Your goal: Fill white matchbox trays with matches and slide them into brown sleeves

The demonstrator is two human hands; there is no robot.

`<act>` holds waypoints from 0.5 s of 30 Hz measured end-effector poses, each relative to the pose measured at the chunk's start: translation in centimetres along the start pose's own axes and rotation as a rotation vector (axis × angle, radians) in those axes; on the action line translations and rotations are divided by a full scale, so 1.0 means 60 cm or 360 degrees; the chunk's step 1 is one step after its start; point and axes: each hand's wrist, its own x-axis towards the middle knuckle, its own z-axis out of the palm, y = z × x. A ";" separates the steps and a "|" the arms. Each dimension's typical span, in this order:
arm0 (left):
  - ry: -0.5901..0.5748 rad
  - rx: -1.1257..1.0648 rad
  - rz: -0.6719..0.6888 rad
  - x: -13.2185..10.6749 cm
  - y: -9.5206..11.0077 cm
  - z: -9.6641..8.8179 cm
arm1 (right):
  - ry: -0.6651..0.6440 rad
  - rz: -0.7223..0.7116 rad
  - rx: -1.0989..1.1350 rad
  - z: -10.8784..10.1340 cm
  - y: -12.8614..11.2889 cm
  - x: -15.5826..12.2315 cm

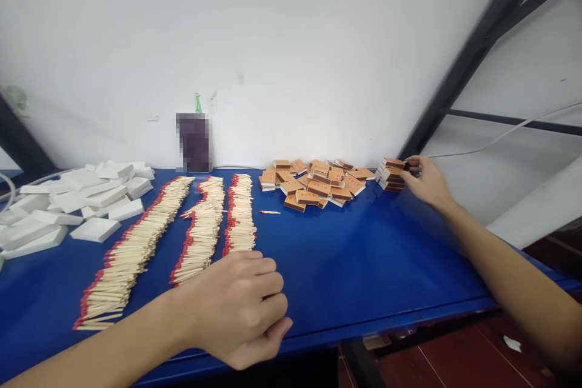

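Observation:
My right hand (427, 182) reaches to the back right, thumb and fingers closed at the end of a matchbox in a small neat stack of matchboxes (391, 174). In front of me, my left hand (243, 306) is curled into a loose fist, palm down; whether anything is inside it is hidden. Beyond it lie three long rows of red-tipped matches: a left row (136, 242), a middle row (204, 227) and a right row (240, 212), partly behind the hand. A single match (270, 212) lies apart, right of the rows.
A loose heap of orange-brown matchboxes (318, 185) lies against the wall at back centre. White box pieces (97, 194) are piled at the left of the blue table (364, 267). A blurred dark object (195, 142) leans on the wall. Dark metal frame bars (468, 66) rise at right.

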 end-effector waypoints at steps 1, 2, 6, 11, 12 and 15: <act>-0.0003 0.0000 0.0006 0.000 0.001 0.000 | 0.0030 0.0015 -0.0003 0.002 -0.003 0.001; -0.0004 0.0001 0.0009 0.000 0.001 0.000 | 0.0046 0.0026 -0.0010 0.005 -0.006 0.002; -0.0021 0.0014 -0.0011 -0.001 0.002 0.003 | 0.0011 0.0089 -0.0038 0.025 -0.014 0.016; -0.0005 0.0018 -0.0016 -0.001 0.000 0.005 | -0.0075 0.0249 -0.0040 0.044 -0.017 0.041; 0.0004 0.0014 -0.0016 0.000 0.000 0.005 | -0.0091 0.0272 -0.0038 0.046 -0.018 0.044; 0.0012 0.0005 -0.0016 0.002 0.000 0.003 | -0.0129 0.0302 -0.0028 0.050 -0.022 0.047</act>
